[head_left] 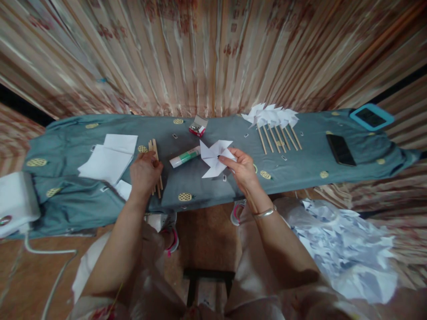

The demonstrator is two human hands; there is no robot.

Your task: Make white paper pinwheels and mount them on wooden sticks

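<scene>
Head view: pinwheel [211,154]; glue-stick label [191,155] illegible.

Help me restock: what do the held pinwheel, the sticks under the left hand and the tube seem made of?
Pinwheel: probably matte white paper, from its thin, creased blades.
Sticks: likely unvarnished wood, being dull and tan.
Tube: perhaps smooth plastic, given its even cylinder; blur leaves it open.

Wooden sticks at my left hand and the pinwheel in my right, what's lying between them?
A glue stick, lying at a slant on the cloth between the wooden sticks and the pinwheel, as the head view shows.
</scene>
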